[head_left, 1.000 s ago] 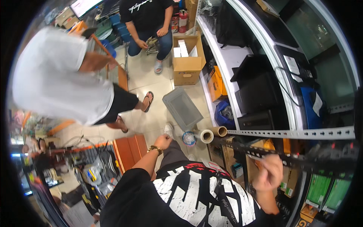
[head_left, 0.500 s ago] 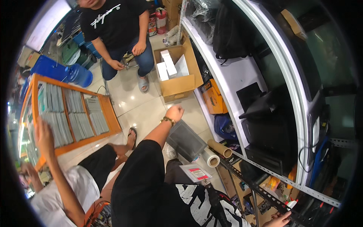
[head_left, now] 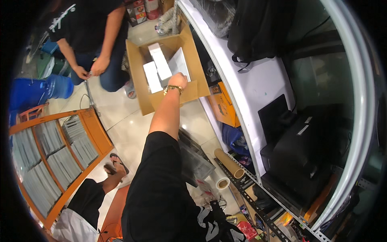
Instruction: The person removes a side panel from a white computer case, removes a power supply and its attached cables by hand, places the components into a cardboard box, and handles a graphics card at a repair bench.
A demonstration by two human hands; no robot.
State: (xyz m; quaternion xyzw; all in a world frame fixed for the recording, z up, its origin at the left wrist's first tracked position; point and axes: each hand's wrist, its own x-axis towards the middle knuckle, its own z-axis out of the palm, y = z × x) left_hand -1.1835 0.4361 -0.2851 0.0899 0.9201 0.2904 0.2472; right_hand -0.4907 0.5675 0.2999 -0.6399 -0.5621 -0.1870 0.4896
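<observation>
Since half a second ago, our left hand (head_left: 178,80) has reached forward to the near edge of the open cardboard carton (head_left: 197,89), where white boxes (head_left: 160,62) stand. Its fingers curl — whether they grip anything, we cannot tell; our right hand is out of view. A white shelf (head_left: 258,86) flanks the carton's right, a person (head_left: 80,24) its left — pale floor tiles (head_left: 125,129) stretch toward the orange-framed cabinet (head_left: 94,125).

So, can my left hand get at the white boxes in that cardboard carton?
Probably yes. Your left hand appears right by the near side of the cardboard carton, the flaps are open, and nothing seems to cover the white boxes.
</observation>
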